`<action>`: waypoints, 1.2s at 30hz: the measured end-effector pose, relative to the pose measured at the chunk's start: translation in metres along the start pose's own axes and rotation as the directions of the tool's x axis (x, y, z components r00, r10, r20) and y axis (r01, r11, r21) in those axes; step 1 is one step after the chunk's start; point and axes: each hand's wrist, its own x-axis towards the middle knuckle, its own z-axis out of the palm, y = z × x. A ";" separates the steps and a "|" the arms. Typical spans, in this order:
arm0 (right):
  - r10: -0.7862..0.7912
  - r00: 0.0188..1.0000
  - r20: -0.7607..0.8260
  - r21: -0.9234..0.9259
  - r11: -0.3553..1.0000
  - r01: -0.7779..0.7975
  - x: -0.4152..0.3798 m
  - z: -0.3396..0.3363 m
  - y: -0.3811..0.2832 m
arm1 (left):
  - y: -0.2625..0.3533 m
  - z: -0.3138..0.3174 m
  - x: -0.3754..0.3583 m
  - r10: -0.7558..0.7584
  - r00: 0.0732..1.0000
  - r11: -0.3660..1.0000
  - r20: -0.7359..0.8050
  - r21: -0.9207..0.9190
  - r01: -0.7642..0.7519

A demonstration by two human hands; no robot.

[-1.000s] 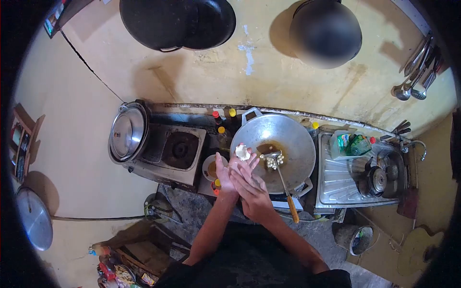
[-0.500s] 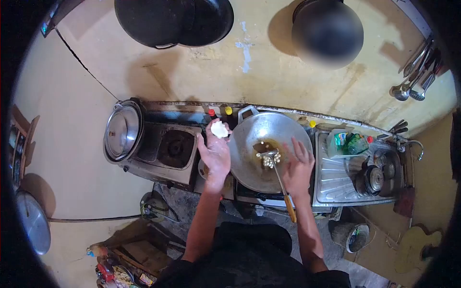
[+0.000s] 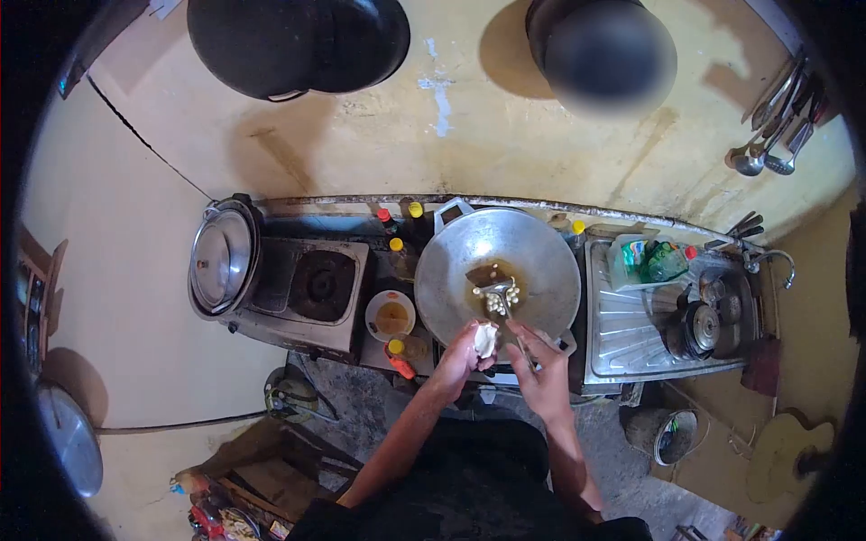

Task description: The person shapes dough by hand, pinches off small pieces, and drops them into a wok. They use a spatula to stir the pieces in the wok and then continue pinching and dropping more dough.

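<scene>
My left hand (image 3: 462, 355) is closed around a soft white lump that looks like dough (image 3: 486, 340), in front of the wok's near rim. Just to its right is my right hand (image 3: 541, 370), fingers stretched and apart, covering the handle of a spatula (image 3: 494, 288); no grip on it shows. The spatula's metal head rests in a wide metal wok (image 3: 442, 261). Small white balls (image 3: 502, 300) lie around that head, in a shallow pool of brownish oil (image 3: 519, 275).
Left of the wok stand a bowl of yellowish liquid (image 3: 391, 315), bottles with yellow caps (image 3: 401, 257) and a stove (image 3: 316, 284) with a lidded pot (image 3: 223, 257). On the right, a steel sink (image 3: 622, 334) holds a dark pot (image 3: 699, 329). Pans (image 3: 298, 45) hang above.
My left hand has come down and right, from beside the wok to its near rim, with its fingers now closed on the white lump. My right hand has moved lower, towards the left hand.
</scene>
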 end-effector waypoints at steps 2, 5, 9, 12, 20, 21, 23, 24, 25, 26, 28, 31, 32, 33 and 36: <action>-0.016 1.000 -0.004 0.031 0.999 0.016 0.001 0.003 0.003 | -0.004 -0.003 0.003 -0.040 0.999 0.995 0.015 0.092 0.038; 0.007 0.999 0.054 0.138 0.990 -0.015 0.005 0.000 0.003 | -0.001 -0.006 0.003 -0.040 0.995 0.948 0.096 0.319 0.007; 0.073 0.986 0.147 0.220 0.970 -0.104 0.009 -0.008 0.004 | 0.003 -0.001 -0.002 0.020 0.990 0.899 0.137 0.431 -0.078; 0.022 0.976 0.219 0.262 0.962 -0.081 0.016 -0.014 0.010 | 0.009 -0.001 -0.005 -0.065 0.987 0.896 0.145 0.443 -0.006; 0.041 0.975 0.218 0.284 0.953 -0.104 0.020 -0.011 0.015 | 0.006 -0.012 -0.003 0.078 0.978 0.781 0.196 0.598 -0.182; 0.105 0.970 0.220 0.356 0.917 -0.180 0.020 -0.012 0.019 | 0.005 -0.012 -0.003 0.128 0.972 0.754 0.197 0.618 -0.225; 0.193 0.957 0.218 0.472 0.837 -0.276 0.020 -0.010 0.027 | 0.002 -0.005 -0.003 0.189 0.973 0.784 0.136 0.576 -0.233; 0.218 0.954 0.204 0.526 0.798 -0.294 0.021 -0.008 0.028 | 0.003 0.004 -0.005 0.199 0.978 0.836 0.067 0.509 -0.205; 0.249 0.950 0.186 0.577 0.755 -0.311 0.020 -0.007 0.029 | 0.003 0.010 -0.006 0.197 0.980 0.882 0.002 0.436 -0.178; 0.281 0.945 0.169 0.626 0.709 -0.324 0.018 -0.006 0.031 | 0.003 0.012 -0.006 0.216 0.976 0.888 0.009 0.415 -0.200; 0.335 0.934 0.125 0.707 0.630 -0.321 0.015 -0.001 0.039 | 0.003 0.015 -0.005 0.254 0.967 0.895 0.024 0.372 -0.244; 0.392 0.914 0.101 0.812 0.499 -0.304 0.016 0.003 0.045 | -0.009 0.018 0.000 0.358 0.934 0.874 0.007 0.350 -0.338; 0.409 0.907 0.100 0.841 0.452 -0.296 0.015 0.003 0.045 | -0.010 0.019 0.001 0.358 0.934 0.876 0.000 0.347 -0.336; 0.431 0.897 0.096 0.860 0.419 -0.293 0.014 0.002 0.045 | -0.010 0.021 0.002 0.358 0.934 0.878 -0.005 0.344 -0.334; 0.466 0.880 0.093 0.937 0.258 -0.236 0.015 -0.001 0.043 | -0.006 0.027 0.000 0.334 0.939 0.906 -0.080 0.300 -0.297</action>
